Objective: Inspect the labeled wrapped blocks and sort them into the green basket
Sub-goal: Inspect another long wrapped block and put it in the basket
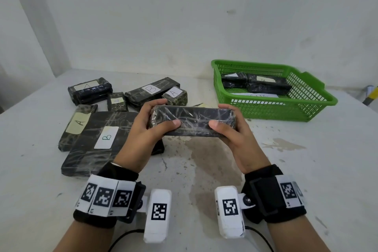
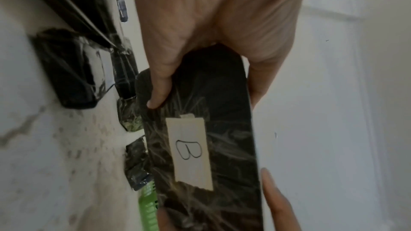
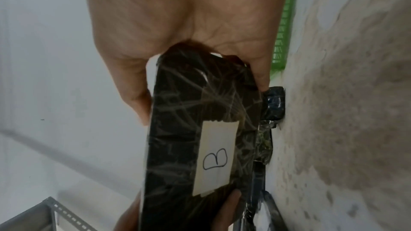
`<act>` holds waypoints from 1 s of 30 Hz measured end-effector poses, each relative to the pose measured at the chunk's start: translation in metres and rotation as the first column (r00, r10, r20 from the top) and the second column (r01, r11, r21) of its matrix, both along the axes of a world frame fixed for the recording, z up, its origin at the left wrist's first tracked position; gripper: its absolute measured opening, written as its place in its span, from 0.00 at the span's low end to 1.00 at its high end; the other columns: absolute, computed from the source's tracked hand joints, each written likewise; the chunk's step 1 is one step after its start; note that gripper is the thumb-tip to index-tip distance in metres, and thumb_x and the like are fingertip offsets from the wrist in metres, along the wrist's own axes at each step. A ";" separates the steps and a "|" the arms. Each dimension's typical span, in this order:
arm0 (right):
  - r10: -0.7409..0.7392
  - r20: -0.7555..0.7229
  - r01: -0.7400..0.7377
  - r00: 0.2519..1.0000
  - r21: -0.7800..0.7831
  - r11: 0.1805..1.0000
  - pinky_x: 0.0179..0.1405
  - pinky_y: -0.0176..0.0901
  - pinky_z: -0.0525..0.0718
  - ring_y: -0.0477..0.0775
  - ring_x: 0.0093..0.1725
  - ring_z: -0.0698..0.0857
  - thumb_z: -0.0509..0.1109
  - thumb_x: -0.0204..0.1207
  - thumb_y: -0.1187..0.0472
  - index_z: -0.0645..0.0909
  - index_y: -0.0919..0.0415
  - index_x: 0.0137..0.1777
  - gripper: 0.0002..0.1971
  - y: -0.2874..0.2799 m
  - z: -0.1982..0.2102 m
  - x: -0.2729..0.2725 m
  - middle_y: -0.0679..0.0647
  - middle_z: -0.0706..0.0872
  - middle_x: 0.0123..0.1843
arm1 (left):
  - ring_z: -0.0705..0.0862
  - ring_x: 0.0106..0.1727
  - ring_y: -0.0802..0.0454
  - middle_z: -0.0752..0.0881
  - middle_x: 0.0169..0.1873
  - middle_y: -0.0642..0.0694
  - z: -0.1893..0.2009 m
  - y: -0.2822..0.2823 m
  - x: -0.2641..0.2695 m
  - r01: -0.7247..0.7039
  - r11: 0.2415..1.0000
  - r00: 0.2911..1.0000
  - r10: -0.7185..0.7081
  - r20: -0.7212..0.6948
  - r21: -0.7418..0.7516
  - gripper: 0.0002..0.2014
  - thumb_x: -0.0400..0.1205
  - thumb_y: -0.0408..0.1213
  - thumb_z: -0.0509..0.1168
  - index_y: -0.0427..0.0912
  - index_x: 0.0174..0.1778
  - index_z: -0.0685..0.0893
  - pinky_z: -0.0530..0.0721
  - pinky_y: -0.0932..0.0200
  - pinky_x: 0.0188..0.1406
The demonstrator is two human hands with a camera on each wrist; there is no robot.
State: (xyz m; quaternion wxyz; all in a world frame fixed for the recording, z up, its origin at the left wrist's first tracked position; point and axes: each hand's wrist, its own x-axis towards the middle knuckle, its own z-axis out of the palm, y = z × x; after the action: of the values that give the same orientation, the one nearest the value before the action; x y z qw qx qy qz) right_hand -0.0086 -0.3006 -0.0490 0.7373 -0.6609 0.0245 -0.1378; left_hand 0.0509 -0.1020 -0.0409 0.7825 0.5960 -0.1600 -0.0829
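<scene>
A long black wrapped block [image 1: 193,121] is held above the table by both hands. My left hand [image 1: 152,124] grips its left end, my right hand [image 1: 226,124] its right end, thumbs on the near face. Its paper label reading B [image 2: 190,151] faces away from the head camera and shows in both wrist views [image 3: 214,162]. The green basket [image 1: 306,108] stands at the back right with two black wrapped blocks [image 1: 266,86] and a white paper inside.
Several wrapped blocks lie at the left: a flat one marked B [image 1: 102,141], a long one marked A [image 1: 76,127], a small A cube [image 1: 176,96], another B block [image 1: 151,91]. A white wall stands behind the stained table [image 1: 204,170].
</scene>
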 end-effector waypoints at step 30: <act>-0.103 0.084 0.103 0.991 0.005 0.995 0.57 0.54 0.88 0.60 0.55 0.90 0.81 0.65 0.48 0.77 0.51 0.61 0.26 0.016 -0.002 0.001 0.56 0.88 0.60 | 0.89 0.54 0.49 0.90 0.53 0.48 0.001 -0.002 -0.001 -0.069 0.996 0.996 0.072 0.047 -0.061 0.22 0.70 0.45 0.78 0.49 0.60 0.82 0.85 0.56 0.50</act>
State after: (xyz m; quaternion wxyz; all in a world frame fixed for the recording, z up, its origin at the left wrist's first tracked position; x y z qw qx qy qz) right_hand -0.0077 -0.2848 -0.0512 0.7296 -0.6523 0.0278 -0.2033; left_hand 0.0499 -0.1040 -0.0400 0.7981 0.5796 -0.1605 -0.0359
